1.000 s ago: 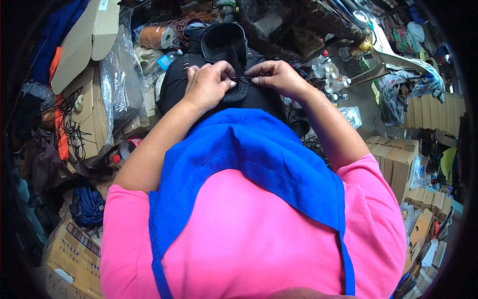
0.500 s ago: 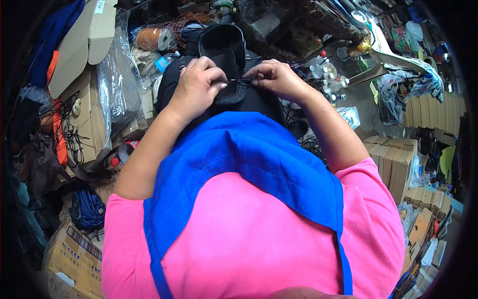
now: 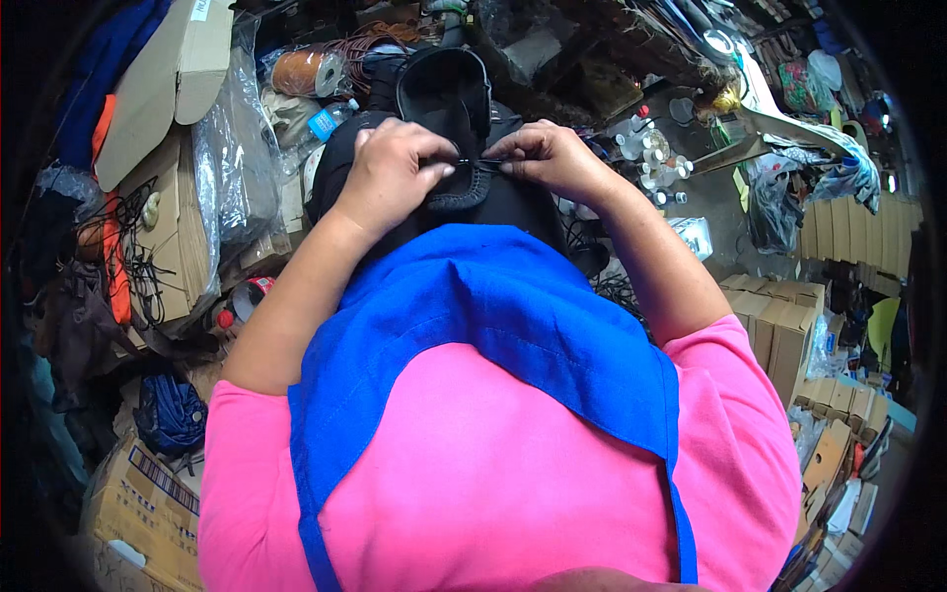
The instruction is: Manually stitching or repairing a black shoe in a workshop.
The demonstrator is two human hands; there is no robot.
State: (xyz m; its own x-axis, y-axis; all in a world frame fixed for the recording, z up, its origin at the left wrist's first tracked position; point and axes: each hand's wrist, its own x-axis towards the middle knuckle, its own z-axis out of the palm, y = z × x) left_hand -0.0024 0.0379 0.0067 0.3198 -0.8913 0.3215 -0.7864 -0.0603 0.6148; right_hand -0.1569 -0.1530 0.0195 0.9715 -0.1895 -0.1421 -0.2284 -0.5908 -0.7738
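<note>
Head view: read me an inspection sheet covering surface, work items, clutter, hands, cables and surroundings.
Surface: dark cloth under the work, just beyond the blue apron.
Work items: black shoe-like piece, stitching near its lower right edge; thin dark strand over it.
Clutter: orange spool, bottle with blue label, small bottles at right.
Hands: left hand at the strand, grip unclear; right hand pinches the strand.
Cables: tangled dark cords at left; cannot tell whether electrical.
Surroundings: cardboard at left, cartons at right; other people, nothing seen.
</note>
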